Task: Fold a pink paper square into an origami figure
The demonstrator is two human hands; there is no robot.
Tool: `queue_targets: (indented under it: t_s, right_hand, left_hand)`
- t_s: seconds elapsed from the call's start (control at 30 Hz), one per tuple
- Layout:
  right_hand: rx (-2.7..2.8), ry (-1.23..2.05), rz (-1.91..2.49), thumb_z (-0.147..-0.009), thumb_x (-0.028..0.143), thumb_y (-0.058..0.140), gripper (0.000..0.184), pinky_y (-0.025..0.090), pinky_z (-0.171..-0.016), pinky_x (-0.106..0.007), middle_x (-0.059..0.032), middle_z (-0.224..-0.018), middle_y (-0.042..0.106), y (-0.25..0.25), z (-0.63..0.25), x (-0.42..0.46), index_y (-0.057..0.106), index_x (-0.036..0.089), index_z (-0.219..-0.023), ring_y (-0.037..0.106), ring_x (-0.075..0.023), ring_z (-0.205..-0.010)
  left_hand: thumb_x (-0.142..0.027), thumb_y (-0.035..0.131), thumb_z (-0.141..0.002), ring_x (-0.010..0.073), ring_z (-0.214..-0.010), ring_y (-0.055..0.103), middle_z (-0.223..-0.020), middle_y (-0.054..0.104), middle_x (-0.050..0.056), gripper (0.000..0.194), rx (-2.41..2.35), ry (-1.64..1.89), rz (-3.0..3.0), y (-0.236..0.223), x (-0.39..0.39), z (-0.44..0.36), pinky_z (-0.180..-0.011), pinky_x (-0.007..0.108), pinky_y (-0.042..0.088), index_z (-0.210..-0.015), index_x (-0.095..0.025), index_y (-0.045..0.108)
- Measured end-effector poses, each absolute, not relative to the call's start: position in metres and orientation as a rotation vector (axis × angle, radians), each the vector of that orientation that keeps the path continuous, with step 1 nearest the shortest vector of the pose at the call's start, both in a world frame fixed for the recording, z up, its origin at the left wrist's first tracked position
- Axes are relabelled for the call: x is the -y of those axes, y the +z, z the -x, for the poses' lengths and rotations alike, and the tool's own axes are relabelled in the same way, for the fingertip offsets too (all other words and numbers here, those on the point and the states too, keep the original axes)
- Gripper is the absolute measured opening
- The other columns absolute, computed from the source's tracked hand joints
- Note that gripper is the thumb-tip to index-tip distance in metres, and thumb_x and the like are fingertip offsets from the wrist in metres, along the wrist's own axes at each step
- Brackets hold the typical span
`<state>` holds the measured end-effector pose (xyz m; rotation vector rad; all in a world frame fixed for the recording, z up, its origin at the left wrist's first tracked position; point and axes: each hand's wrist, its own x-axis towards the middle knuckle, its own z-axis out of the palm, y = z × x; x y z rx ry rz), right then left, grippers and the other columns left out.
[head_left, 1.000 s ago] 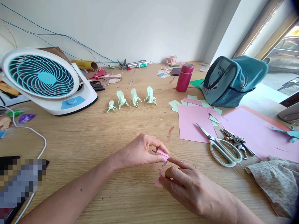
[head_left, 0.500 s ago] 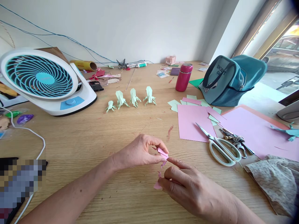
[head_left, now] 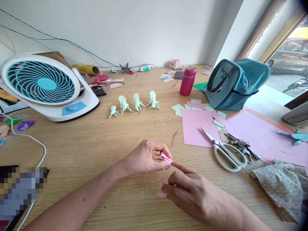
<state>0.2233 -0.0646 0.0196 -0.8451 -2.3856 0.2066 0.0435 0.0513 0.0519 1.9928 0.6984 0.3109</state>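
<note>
My left hand (head_left: pixel 146 157) pinches a small folded pink paper piece (head_left: pixel 166 157) between thumb and fingers; thin legs stick out of its left side. The index finger of my right hand (head_left: pixel 192 192) touches the right end of that piece. Between the other fingers and thumb, my right hand grips a second pink paper piece (head_left: pixel 162 193), partly hidden behind them. Farther back, several pale green folded paper beetles (head_left: pixel 137 102) stand in a row on the wooden table (head_left: pixel 96 138).
At the left stands a white fan (head_left: pixel 40 83). To the right lie pink paper sheets (head_left: pixel 198 125), scissors (head_left: pixel 227 154), keys (head_left: pixel 243 147) and a grey cloth (head_left: pixel 279 186). A magenta flask (head_left: pixel 187 81) and a blue bag (head_left: pixel 231 85) stand behind them.
Both hands keep nearly the same pose, with the right index finger still against the folded pink piece. The whole view has shifted slightly.
</note>
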Motion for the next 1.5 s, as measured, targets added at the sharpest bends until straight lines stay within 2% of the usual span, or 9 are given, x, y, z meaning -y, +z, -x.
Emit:
queue_targets:
  t_s: [0.17, 0.47, 0.73, 0.93, 1.0, 1.17, 1.27, 1.37, 1.5]
  right_hand:
    - [2.326, 0.229, 0.859, -0.101, 0.011, 0.050, 0.016, 0.056, -0.097, -0.041, -0.0047, -0.084, 0.063, 0.021, -0.224, 0.063, 0.065, 0.014, -0.104, 0.065, -0.0166, -0.083]
    - [2.437, 0.178, 0.870, -0.100, 0.010, 0.051, 0.015, 0.055, -0.094, -0.039, -0.0038, -0.084, 0.061, 0.018, -0.225, 0.064, 0.066, 0.012, -0.099, 0.059, -0.0155, -0.077]
    - [2.460, 0.100, 0.857, -0.100, 0.010, 0.052, 0.017, 0.053, -0.099, -0.039, -0.0022, -0.080, 0.059, 0.020, -0.224, 0.065, 0.066, 0.013, -0.093, 0.059, -0.0143, -0.072]
    - [2.490, 0.126, 0.859, -0.101, 0.013, 0.050, 0.018, 0.056, -0.075, -0.034, -0.0034, -0.078, 0.059, 0.018, -0.222, 0.066, 0.066, 0.012, -0.095, 0.058, -0.0152, -0.070]
    - [2.438, 0.168, 0.850, -0.101, 0.012, 0.050, 0.017, 0.056, -0.079, -0.034, -0.0040, -0.080, 0.061, 0.020, -0.222, 0.066, 0.067, 0.012, -0.099, 0.059, -0.0154, -0.073]
    - [2.247, 0.412, 0.862, -0.098, 0.010, 0.055, 0.020, 0.052, -0.100, -0.036, -0.0049, -0.093, 0.067, 0.026, -0.230, 0.067, 0.066, 0.015, -0.114, 0.064, -0.0146, -0.087]
    - [2.010, 0.528, 0.938, -0.095, 0.009, 0.060, 0.026, 0.057, -0.086, -0.028, -0.0040, -0.098, 0.067, 0.026, -0.237, 0.066, 0.066, 0.021, -0.117, 0.065, -0.0132, -0.089]
    - [1.744, 0.412, 1.080, -0.093, 0.010, 0.063, 0.023, 0.055, -0.067, -0.024, -0.0036, -0.091, 0.066, 0.024, -0.241, 0.062, 0.070, 0.021, -0.112, 0.065, -0.0128, -0.079]
    - [1.568, 0.408, 1.206, -0.092, 0.015, 0.065, 0.015, 0.053, -0.064, -0.026, -0.0045, -0.089, 0.066, 0.021, -0.242, 0.057, 0.073, 0.020, -0.104, 0.065, -0.0147, -0.077]
  left_hand:
    - [-0.027, 0.069, -0.085, 0.0151, -0.085, 0.070, -0.086, 0.077, 0.001, 0.014, -0.696, 0.296, -2.009, 0.053, -0.056, -0.042, -0.079, 0.023, 0.050, -0.089, -0.017, 0.077]
    - [-0.014, 0.067, -0.080, 0.0127, -0.080, 0.071, -0.087, 0.078, 0.000, 0.009, -0.689, 0.332, -1.992, 0.053, -0.051, -0.045, -0.076, 0.020, 0.052, -0.084, -0.016, 0.075]
    - [-0.018, 0.067, -0.082, 0.0137, -0.084, 0.071, -0.089, 0.078, 0.000, 0.009, -0.690, 0.298, -1.972, 0.054, -0.052, -0.044, -0.079, 0.021, 0.052, -0.087, -0.017, 0.076]
    - [-0.020, 0.069, -0.083, 0.0142, -0.089, 0.072, -0.093, 0.079, 0.000, 0.010, -0.670, 0.283, -1.946, 0.051, -0.051, -0.044, -0.083, 0.022, 0.052, -0.090, -0.019, 0.077]
    - [-0.020, 0.070, -0.083, 0.0141, -0.089, 0.072, -0.093, 0.079, 0.000, 0.010, -0.681, 0.283, -1.915, 0.050, -0.053, -0.043, -0.083, 0.022, 0.052, -0.090, -0.018, 0.077]
    - [-0.026, 0.073, -0.084, 0.0148, -0.087, 0.071, -0.090, 0.078, 0.003, 0.013, -0.676, 0.318, -1.785, 0.046, -0.059, -0.042, -0.079, 0.022, 0.053, -0.093, -0.017, 0.076]
    - [-0.032, 0.075, -0.083, 0.0161, -0.088, 0.071, -0.091, 0.077, 0.005, 0.019, -0.642, 0.385, -1.750, 0.042, -0.062, -0.042, -0.081, 0.025, 0.053, -0.094, -0.016, 0.075]
    - [-0.034, 0.077, -0.082, 0.0164, -0.086, 0.070, -0.091, 0.077, 0.005, 0.024, -0.640, 0.453, -1.744, 0.040, -0.063, -0.041, -0.081, 0.026, 0.052, -0.096, -0.015, 0.075]
    - [-0.035, 0.078, -0.081, 0.0155, -0.083, 0.068, -0.087, 0.076, 0.004, 0.025, -0.633, 0.514, -1.784, 0.041, -0.063, -0.040, -0.077, 0.025, 0.050, -0.097, -0.016, 0.076]
